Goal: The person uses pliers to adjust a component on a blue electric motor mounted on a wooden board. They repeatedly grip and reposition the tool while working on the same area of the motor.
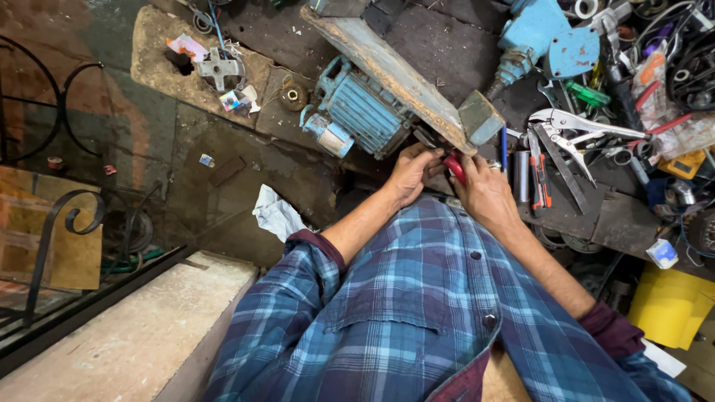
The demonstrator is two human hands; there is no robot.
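A small red-handled tool (454,167) lies between both hands, just below the worn blue wooden plank (387,67). The right hand (485,195) holds it; the left hand (410,175) closes narrowly beside its upper end, equally near.

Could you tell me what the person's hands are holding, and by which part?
Both the left hand and right hand grip a red-handled tool by its handle; its working end is hidden.

Dark dirty stone floor (223,156), upper left of frame: blue ribbed electric motor (357,112) at centre top, white crumpled cloth (277,214) below it, grey metal cross-shaped part (219,69) w/ small scraps nearby.
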